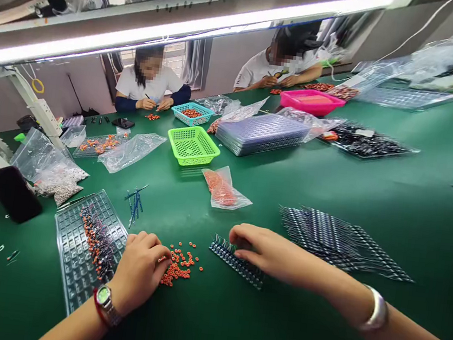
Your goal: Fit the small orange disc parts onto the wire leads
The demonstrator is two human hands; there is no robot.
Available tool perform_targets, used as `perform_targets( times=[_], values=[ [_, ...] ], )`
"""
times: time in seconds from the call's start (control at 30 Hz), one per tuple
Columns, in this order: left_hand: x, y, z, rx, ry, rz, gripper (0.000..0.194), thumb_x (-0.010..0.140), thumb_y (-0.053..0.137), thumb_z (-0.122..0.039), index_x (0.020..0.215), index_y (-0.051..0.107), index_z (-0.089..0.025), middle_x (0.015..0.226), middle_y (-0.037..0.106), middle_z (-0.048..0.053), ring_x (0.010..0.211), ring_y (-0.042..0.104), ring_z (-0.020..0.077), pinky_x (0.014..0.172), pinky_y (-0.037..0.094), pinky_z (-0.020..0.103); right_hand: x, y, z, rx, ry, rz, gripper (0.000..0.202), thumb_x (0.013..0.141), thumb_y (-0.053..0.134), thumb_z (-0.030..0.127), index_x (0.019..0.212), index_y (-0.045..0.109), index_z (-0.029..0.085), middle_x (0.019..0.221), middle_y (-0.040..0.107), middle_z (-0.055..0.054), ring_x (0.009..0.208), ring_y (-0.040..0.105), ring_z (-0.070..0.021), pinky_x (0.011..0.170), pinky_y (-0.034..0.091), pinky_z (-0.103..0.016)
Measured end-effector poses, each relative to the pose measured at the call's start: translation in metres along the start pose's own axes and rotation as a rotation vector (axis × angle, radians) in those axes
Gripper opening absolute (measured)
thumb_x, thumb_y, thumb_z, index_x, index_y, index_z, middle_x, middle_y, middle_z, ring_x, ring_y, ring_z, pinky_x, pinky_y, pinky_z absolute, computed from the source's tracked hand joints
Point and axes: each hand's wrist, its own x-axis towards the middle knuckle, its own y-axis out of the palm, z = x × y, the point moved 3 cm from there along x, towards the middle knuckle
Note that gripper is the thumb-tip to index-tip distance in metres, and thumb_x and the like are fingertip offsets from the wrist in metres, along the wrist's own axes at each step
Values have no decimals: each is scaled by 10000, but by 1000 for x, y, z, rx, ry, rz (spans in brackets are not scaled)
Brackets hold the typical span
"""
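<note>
My left hand (140, 264) is at the left edge of a loose pile of small orange rings (178, 271), its fingers curled and thumb drawn in. Whatever lies between those fingertips is too small to make out. Over a strip of small dark parts with thin wires (238, 264) is my right hand (260, 250), fingers bent towards the thumb at the wire ends. What it pinches there is hidden. Left of my left hand lies a clear plastic tray (72, 267), bearing a row of wired parts with orange tips (98, 240).
More wired strips (325, 238) lie to the right. Ahead are a bag of orange rings (224, 189), a green basket (193, 147) and stacked plastic trays (261, 133). A few blue wired pieces (135, 203) and a phone (13, 194) are leftward. Two people work across the table.
</note>
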Motion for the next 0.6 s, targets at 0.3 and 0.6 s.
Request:
perform_targets(
  times=[0.3,0.6],
  values=[
    [70,32,-52,-35,-22,85,242,817,721,-385,925,663,-176,988,626,109,980,527,298,858,355,457,-43,13,3,4,135,-110,152,820,621,227,969,589,227,984,588,-62,926,590,-265,828,526,-420],
    [80,36,-57,-262,-52,77,111,787,729,-259,788,633,-204,829,676,12,865,606,232,822,428,391,-67,18,-2,104,191,-270,277,839,615,264,1111,571,234,1125,591,-90,1034,597,-289,841,549,-428]
  ],
)
